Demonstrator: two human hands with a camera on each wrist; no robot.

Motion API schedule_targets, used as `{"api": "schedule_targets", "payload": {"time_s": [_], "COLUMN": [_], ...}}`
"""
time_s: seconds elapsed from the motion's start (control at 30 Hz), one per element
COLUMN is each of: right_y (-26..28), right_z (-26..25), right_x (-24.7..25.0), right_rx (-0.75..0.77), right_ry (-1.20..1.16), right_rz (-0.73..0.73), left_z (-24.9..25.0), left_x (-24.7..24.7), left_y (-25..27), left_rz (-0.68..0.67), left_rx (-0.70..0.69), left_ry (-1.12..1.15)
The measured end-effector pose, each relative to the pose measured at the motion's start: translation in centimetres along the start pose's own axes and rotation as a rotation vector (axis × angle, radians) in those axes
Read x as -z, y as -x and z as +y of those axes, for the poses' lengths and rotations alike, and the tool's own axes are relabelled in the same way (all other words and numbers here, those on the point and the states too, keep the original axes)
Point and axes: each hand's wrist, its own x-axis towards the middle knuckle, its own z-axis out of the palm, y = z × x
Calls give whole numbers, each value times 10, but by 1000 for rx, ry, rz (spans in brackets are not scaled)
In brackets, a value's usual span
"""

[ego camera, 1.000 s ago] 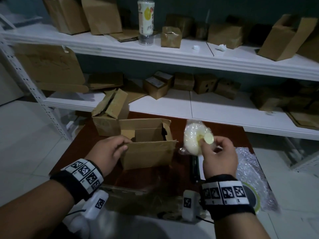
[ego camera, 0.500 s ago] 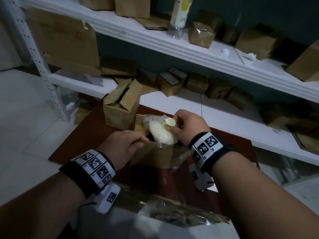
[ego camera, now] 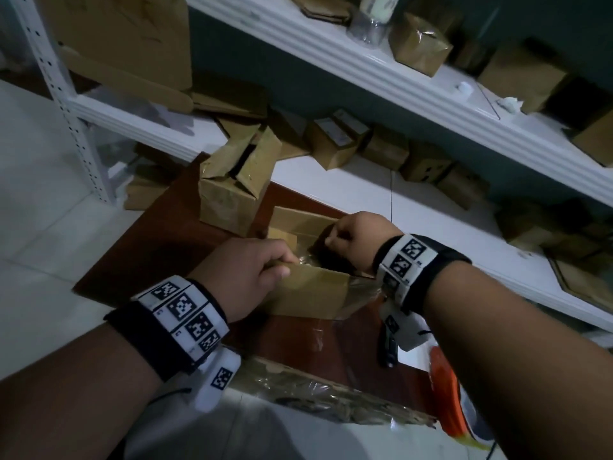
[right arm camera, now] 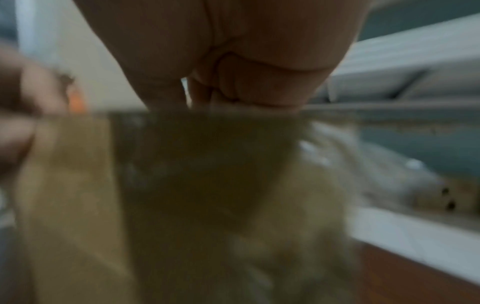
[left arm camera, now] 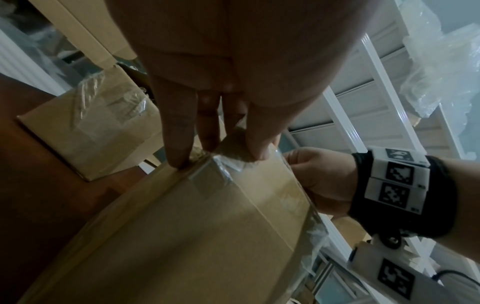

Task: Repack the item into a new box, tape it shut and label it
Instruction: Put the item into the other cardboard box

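An open cardboard box [ego camera: 311, 290] stands on the red-brown table [ego camera: 149, 247]. My left hand [ego camera: 282, 263] grips its near-left rim, fingers inside and thumb outside; the left wrist view shows those fingertips [left arm camera: 179, 162] hooked over the taped box [left arm camera: 194, 226] edge. My right hand [ego camera: 335, 240] reaches into the opening from the right with its fingers curled downward. The plastic-wrapped white item it carried is hidden inside beneath it. The right wrist view is blurred; the right hand [right arm camera: 233, 98] dips behind the box wall [right arm camera: 194, 164].
A second opened box [ego camera: 229, 197] stands just behind on the left. White shelves hold several small boxes [ego camera: 338, 141]. A black tool [ego camera: 386, 346], an orange tape dispenser [ego camera: 444, 403] and flat plastic-covered cardboard [ego camera: 315, 393] lie near the table's front edge.
My right hand carried the wrapped item leftward from beside the box and down into its opening, where it went out of sight. My left hand stayed on the box rim.
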Motion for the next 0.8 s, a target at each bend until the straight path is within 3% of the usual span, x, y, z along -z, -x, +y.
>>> {"api": "schedule_targets", "payload": {"time_s": [0.13,0.27,0.43,0.57,0.7,0.8], "right_y": [-2,-2,15,56,105,140], "right_z": [-2,-9,1,19,39,54], "right_x": [-5,-10,2,1,-20,-35], "right_rx": [-71,-87,-6,-25,-63,-111], "right_ry": [-235,-219,-571,-658,-730,-793], "right_rz": [-100,-144,123,372,480,633], "left_z": [-1,-1,3,9,22,46], "left_x": [1,2,2,0,-1,3], "left_y": [-1,-2,1,9,21,31], "left_rz": [-13,-23,-31,-26,154,322], "left_rx": [4,10,11,35,-9,-140], "left_ry": [11,4,-44,-57,-122,-151]}}
